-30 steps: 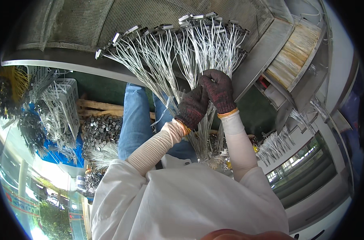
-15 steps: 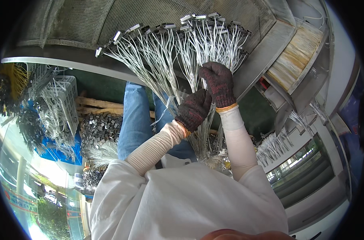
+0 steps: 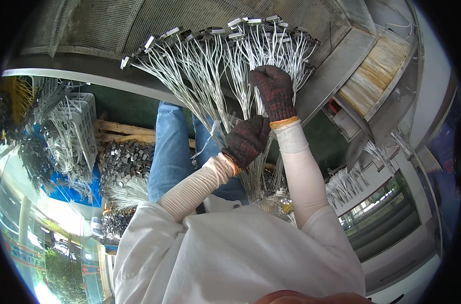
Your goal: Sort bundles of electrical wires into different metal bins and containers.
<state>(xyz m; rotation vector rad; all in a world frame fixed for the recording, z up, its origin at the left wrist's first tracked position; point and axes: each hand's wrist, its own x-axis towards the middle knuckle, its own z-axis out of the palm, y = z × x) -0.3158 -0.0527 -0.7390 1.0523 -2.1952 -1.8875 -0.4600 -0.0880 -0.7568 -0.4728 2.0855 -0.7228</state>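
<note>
A factory workshop: a fanned bundle of white wires with metal end pieces (image 3: 225,55) at twelve o'clock, a plastic crate of wires (image 3: 76,121) at nine, heaped metal parts (image 3: 124,159) beside it.

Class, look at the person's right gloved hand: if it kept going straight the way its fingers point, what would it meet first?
The right hand points up into the fan of white wires. It would probably meet the small metal end pieces first, though depth is unclear.

Bright daylight, strongest lower left with glare. Centre sharp. Heavy fisheye bending toward rim; black vignette at corners. Top mesh dimmer, shaded.
</note>
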